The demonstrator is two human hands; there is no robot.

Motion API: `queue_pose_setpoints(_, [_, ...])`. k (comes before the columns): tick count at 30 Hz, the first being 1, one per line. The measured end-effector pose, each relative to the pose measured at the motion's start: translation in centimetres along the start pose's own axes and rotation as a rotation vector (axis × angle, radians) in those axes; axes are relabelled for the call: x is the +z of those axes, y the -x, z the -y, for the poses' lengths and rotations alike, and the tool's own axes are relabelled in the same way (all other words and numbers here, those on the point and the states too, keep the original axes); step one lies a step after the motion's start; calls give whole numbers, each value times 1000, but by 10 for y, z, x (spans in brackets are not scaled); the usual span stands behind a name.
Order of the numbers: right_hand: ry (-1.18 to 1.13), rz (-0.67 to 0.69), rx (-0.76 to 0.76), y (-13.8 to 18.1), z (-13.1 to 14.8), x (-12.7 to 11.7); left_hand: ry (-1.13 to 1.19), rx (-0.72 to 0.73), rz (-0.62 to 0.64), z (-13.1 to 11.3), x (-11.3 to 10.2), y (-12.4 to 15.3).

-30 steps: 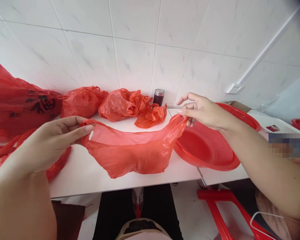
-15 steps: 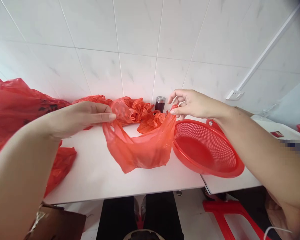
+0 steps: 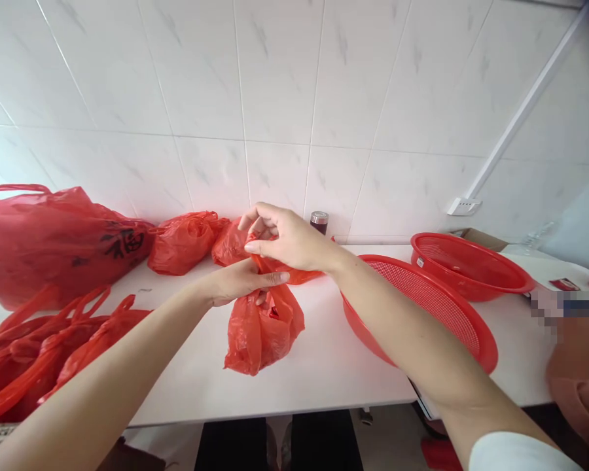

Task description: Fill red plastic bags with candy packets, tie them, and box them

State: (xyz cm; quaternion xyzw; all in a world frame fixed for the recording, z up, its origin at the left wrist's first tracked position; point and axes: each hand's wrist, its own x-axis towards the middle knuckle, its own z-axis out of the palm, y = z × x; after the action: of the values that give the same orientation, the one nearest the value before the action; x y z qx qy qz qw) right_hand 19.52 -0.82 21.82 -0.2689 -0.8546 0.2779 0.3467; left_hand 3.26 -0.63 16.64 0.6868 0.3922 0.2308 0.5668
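A small red plastic bag (image 3: 264, 327) hangs over the white table (image 3: 324, 366), gathered at its top between both my hands. My left hand (image 3: 243, 282) pinches the bag's neck from below and the left. My right hand (image 3: 285, 239) is closed on the bag's upper edge just above it, fingers curled. The two hands touch each other at the bag's mouth. What is inside the bag is hidden.
A large printed red bag (image 3: 53, 239) and flat red bags (image 3: 39, 356) lie at the left. Two more filled red bags (image 3: 184, 242) sit by the tiled wall, beside a dark jar (image 3: 319, 222). Two red sieve baskets (image 3: 436, 307) (image 3: 471, 265) stand at the right.
My hands came together from wide apart, bunching the spread bag's two ends into one neck. The bag now hangs narrow in the middle of the table. The view tilted up.
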Motion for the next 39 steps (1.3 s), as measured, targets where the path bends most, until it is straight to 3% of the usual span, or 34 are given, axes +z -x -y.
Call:
queue_pose_setpoints(3, [-30,-84,-8,4,-16,14,66,-83,-109,9,-5,1])
queue_pose_setpoints(8, [-118,-80,208,25,-61,27,123,-43,-173,24,-10,2])
queue_pose_setpoints(12, [-336,-195,269,50,-59,43,138,42,-176,33,-9,2])
queue_pose_setpoints(16, [-307,-55,214,67,-44,55,-80,124,-61,34,-15,7])
queue_pose_setpoints(19, [-236,-256,181,60,-57,58,-288,130,-61,35,-19,8])
queue_pose_setpoints(21, [-282,-294,183,50,-77,63,-427,145,-81,38,-19,6])
queue_pose_setpoints(23, [-356,-264,219,42,-97,72,-592,167,-175,43,-15,1])
queue_pose_setpoints(25, [-448,-263,289,37,-111,83,-757,203,-371,51,-9,-4])
queue_pose_setpoints(27, [-578,-258,335,37,-118,92,-877,272,-550,60,-3,-9])
queue_pose_setpoints(29, [-720,-214,338,40,-119,96,-922,352,-634,66,0,-12])
queue_pose_setpoints(31, [-788,-189,334,44,-118,94,-888,404,-634,70,2,-15])
queue_pose_setpoints(34, [-688,-231,338,50,-115,85,-791,429,-574,73,0,-16])
queue_pose_setpoints(39, [-626,-284,278,57,-121,81,-756,357,-399,76,-3,-4])
